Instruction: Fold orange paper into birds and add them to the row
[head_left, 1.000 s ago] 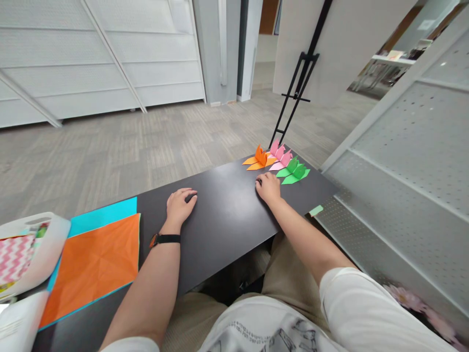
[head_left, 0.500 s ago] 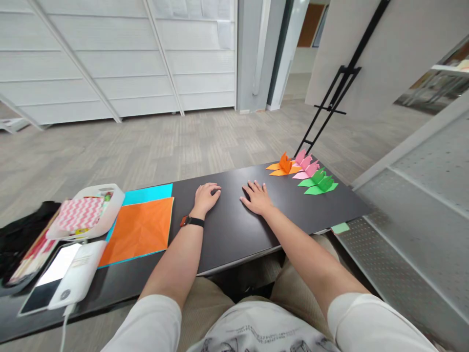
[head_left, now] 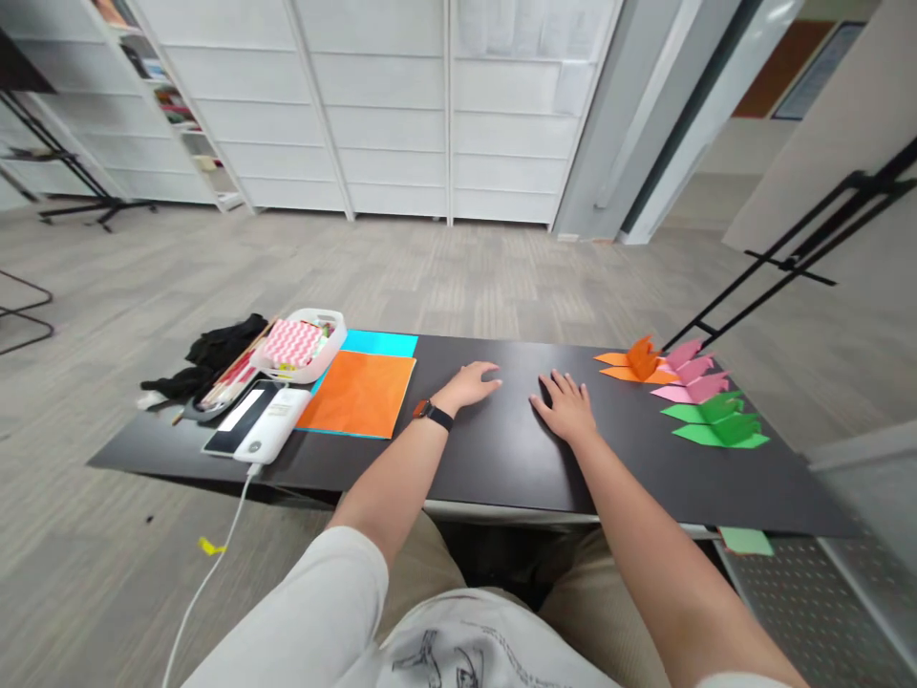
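Observation:
My left hand (head_left: 469,384) is on or just above the dark tabletop (head_left: 501,449), holding nothing, thumb apart from the fingers. A watch (head_left: 433,413) is on that wrist. Just left of it lies a stack of square paper, with an orange sheet (head_left: 362,394) on top and a blue sheet (head_left: 383,344) showing beneath. Flat on the table, fingers spread, rests my right hand (head_left: 569,406), also holding nothing. To its right stand folded paper figures: orange ones (head_left: 643,359), pink ones (head_left: 698,375) and green ones (head_left: 723,420).
At the left are a white basket (head_left: 333,330), a white power bank (head_left: 276,425) with a cable, a phone (head_left: 240,425) and a black cloth (head_left: 222,346). A black easel (head_left: 788,258) stands beyond the right end. White cabinets (head_left: 387,124) line the back.
The view has swung to the left, so more of the left side shows. My left hand's fingers have lifted and opened slightly; my right hand stays spread on the table.

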Demonstrator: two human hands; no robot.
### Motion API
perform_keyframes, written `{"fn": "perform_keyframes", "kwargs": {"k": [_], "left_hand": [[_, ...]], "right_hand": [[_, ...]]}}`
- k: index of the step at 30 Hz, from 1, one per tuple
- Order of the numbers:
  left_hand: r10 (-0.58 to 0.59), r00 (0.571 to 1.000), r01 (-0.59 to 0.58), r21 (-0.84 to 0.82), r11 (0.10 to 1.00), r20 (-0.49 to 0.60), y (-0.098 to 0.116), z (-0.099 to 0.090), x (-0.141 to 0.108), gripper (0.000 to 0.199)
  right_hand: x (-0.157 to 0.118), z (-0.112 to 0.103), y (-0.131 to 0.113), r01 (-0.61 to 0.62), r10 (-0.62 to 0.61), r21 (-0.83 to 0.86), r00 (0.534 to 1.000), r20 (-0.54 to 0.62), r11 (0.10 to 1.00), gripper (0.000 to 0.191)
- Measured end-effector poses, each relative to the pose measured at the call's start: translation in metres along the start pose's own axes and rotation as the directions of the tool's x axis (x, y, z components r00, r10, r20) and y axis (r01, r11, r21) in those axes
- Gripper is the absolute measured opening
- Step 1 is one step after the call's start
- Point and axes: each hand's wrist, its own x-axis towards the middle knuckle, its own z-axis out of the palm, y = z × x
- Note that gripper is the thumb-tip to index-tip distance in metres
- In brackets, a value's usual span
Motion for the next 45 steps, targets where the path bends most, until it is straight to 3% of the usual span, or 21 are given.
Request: {"fn": "perform_keyframes", "kwargs": {"k": [2, 4, 6, 9, 11, 14, 23, 30, 34, 38, 41, 44, 45], "left_hand": [[0.004, 0.999, -0.003, 0.016, 1.000, -0.054, -0.004, -0.016, -0.018, 0.043], [0.019, 0.981, 0.005, 0.122, 0.993, -0.193, -0.015, -0.036, -0.042, 0.042], [-0.083, 0.943, 0.163, 0.231, 0.959, -0.322, -0.029, -0.058, -0.068, 0.039], [-0.290, 0.844, 0.449, 0.299, 0.842, -0.451, -0.051, -0.083, -0.102, 0.043], [-0.365, 0.817, 0.526, 0.318, 0.789, -0.447, -0.061, -0.090, -0.116, 0.049], [-0.413, 0.818, 0.553, 0.351, 0.756, -0.400, -0.071, -0.090, -0.123, 0.049], [-0.454, 0.836, 0.531, 0.246, 0.811, -0.310, -0.105, -0.098, -0.119, 0.054], [-0.403, 0.863, 0.462, 0.152, 0.874, -0.305, -0.111, -0.108, -0.121, 0.025], [-0.420, 0.827, 0.499, 0.145, 0.855, -0.373, -0.100, -0.125, -0.125, 0.020], [-0.347, 0.795, 0.484, 0.176, 0.857, -0.498, -0.061, -0.149, -0.119, 0.021], [-0.174, 0.832, 0.355, 0.264, 0.897, -0.527, -0.014, -0.151, -0.106, 0.023], [0.066, 0.916, 0.085, 0.353, 0.932, -0.396, 0.032, -0.132, -0.091, 0.027], [0.158, 0.924, -0.020, 0.368, 0.929, -0.348, 0.043, -0.121, -0.086, 0.029]], "right_hand": [[0.000, 0.001, 0.001, 0.000, 0.000, -0.001, 1.000, -0.002, 1.000, 0.069], [0.000, 0.002, 0.001, 0.006, -0.006, 0.003, 1.000, -0.010, 1.000, 0.070], [0.001, 0.004, 0.003, 0.003, -0.003, 0.005, 1.000, -0.008, 1.000, 0.071], [0.003, 0.009, 0.006, 0.001, -0.001, 0.016, 1.000, -0.007, 1.000, 0.073], [0.005, 0.012, 0.009, 0.002, -0.002, 0.023, 1.000, -0.020, 1.000, 0.073], [0.006, 0.015, 0.011, 0.012, -0.011, 0.033, 1.000, -0.029, 0.999, 0.074], [0.003, 0.008, 0.007, 0.012, -0.011, 0.035, 1.000, -0.022, 0.999, 0.073], [0.003, 0.010, 0.009, 0.019, -0.018, 0.040, 0.999, -0.037, 0.999, 0.072], [0.003, 0.010, 0.009, 0.018, -0.016, 0.043, 0.999, -0.033, 0.999, 0.072], [0.002, 0.008, 0.007, 0.019, -0.017, 0.048, 0.999, -0.033, 0.999, 0.071], [0.001, 0.008, 0.007, 0.025, -0.023, 0.057, 0.999, -0.039, 0.998, 0.069], [0.002, 0.009, 0.010, 0.027, -0.018, 0.127, 0.998, -0.067, 0.992, 0.064], [0.003, 0.008, 0.013, 0.024, -0.009, 0.174, 0.996, -0.086, 0.984, 0.062]]}}
